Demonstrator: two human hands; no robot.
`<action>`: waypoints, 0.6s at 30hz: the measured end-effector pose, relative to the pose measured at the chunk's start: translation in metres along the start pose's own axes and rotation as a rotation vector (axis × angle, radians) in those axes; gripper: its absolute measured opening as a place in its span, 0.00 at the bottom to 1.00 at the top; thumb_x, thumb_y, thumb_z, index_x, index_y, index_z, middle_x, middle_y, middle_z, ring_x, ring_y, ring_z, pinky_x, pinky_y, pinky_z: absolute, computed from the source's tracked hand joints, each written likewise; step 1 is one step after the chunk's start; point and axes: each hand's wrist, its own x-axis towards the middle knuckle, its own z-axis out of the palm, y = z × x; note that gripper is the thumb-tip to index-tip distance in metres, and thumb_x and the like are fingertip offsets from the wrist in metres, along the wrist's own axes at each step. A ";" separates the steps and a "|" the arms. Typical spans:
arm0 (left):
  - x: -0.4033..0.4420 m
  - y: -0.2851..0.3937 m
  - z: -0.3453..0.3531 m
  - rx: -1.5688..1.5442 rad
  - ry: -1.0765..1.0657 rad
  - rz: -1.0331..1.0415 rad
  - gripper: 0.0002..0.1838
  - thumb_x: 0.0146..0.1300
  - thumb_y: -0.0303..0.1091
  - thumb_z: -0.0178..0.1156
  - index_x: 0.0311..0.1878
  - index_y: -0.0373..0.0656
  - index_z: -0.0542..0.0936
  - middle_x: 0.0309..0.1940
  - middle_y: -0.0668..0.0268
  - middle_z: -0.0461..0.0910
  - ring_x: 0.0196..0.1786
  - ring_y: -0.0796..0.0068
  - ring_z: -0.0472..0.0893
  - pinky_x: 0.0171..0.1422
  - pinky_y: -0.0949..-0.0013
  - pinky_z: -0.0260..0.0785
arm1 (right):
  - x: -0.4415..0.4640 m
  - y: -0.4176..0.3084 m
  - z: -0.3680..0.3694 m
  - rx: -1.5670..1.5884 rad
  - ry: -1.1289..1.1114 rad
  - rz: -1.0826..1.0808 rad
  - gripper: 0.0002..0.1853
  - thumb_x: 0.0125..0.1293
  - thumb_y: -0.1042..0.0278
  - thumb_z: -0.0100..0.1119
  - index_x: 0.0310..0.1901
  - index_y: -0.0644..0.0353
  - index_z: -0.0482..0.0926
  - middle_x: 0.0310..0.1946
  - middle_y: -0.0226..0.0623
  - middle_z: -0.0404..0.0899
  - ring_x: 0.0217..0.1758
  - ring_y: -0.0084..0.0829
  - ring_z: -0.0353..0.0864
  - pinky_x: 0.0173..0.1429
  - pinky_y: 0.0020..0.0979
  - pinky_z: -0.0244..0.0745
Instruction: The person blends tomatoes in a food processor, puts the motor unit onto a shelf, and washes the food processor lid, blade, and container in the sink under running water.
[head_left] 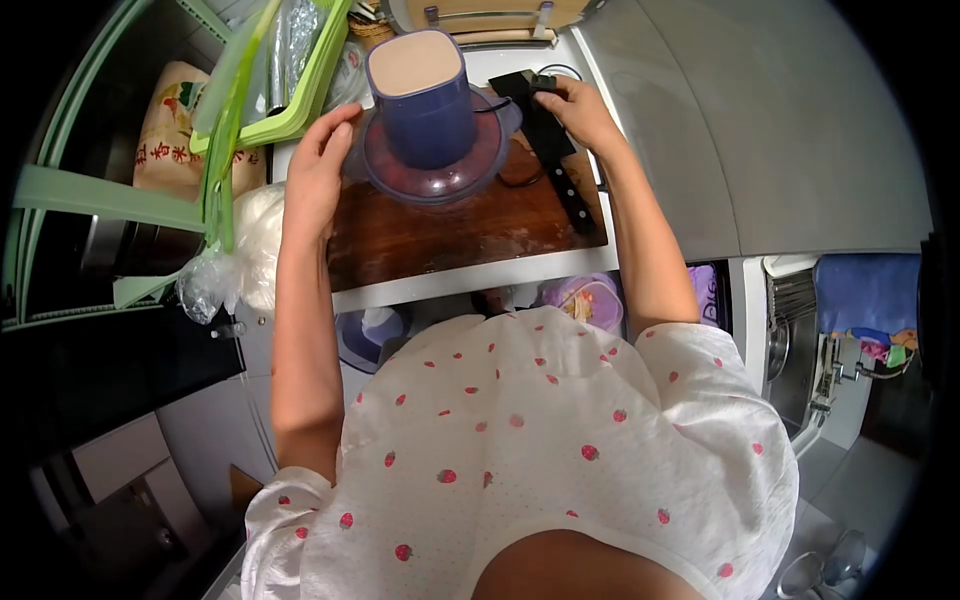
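Note:
A purple food chopper (428, 130) with a beige top and a round see-through lid stands upright on the brown wooden cutting board (440, 235). Left of it is my left hand (320, 165), fingers apart and slightly curled, holding nothing. My right hand (578, 108) pinches a small black plug (543, 84) at the board's upper right. A black cord runs near the chopper's right side. Beneath my right hand lies a black-handled knife (565, 180) with a dark wide blade, flat on the board.
Light green baskets (290, 125) holding plastic-wrapped items stand at the upper left, with green stalks (220, 180) hanging over them. Behind is a printed rice bag (170, 130). A white plastic bag (260, 240) sits left of my forearm. Purple containers (590, 300) are below the counter edge.

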 end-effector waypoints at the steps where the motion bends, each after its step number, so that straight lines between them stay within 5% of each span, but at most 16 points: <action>1: -0.002 -0.004 0.000 -0.013 0.013 -0.007 0.16 0.67 0.33 0.50 0.54 0.36 0.73 0.52 0.61 0.74 0.55 0.74 0.71 0.61 0.74 0.59 | -0.001 0.004 0.000 0.000 0.010 0.003 0.12 0.58 0.68 0.58 0.43 0.64 0.78 0.30 0.42 0.81 0.32 0.34 0.79 0.40 0.31 0.72; 7: -0.014 0.001 0.010 0.004 -0.020 0.014 0.22 0.59 0.26 0.57 0.58 0.37 0.70 0.54 0.60 0.72 0.57 0.72 0.70 0.62 0.71 0.60 | -0.011 -0.039 -0.003 0.265 0.099 -0.016 0.14 0.55 0.69 0.62 0.43 0.61 0.80 0.31 0.36 0.81 0.32 0.24 0.78 0.38 0.26 0.72; 10: -0.006 0.015 0.017 0.069 -0.150 0.153 0.41 0.46 0.32 0.69 0.64 0.37 0.62 0.58 0.55 0.68 0.60 0.67 0.68 0.65 0.67 0.58 | -0.017 -0.091 -0.013 0.142 0.023 -0.170 0.19 0.52 0.66 0.66 0.46 0.62 0.79 0.31 0.35 0.80 0.33 0.24 0.78 0.39 0.25 0.73; 15: 0.024 0.010 0.027 0.170 -0.226 0.292 0.48 0.39 0.34 0.73 0.64 0.37 0.59 0.58 0.55 0.68 0.60 0.65 0.68 0.65 0.66 0.59 | -0.002 -0.102 0.004 0.064 -0.194 -0.407 0.31 0.48 0.60 0.70 0.55 0.57 0.73 0.38 0.32 0.76 0.42 0.25 0.72 0.50 0.27 0.68; 18: 0.034 0.005 0.031 0.131 -0.287 0.291 0.49 0.38 0.35 0.74 0.63 0.37 0.58 0.56 0.56 0.68 0.59 0.66 0.69 0.64 0.66 0.61 | 0.002 -0.097 0.007 0.045 -0.285 -0.299 0.34 0.46 0.58 0.72 0.57 0.57 0.72 0.37 0.31 0.76 0.42 0.24 0.71 0.51 0.26 0.68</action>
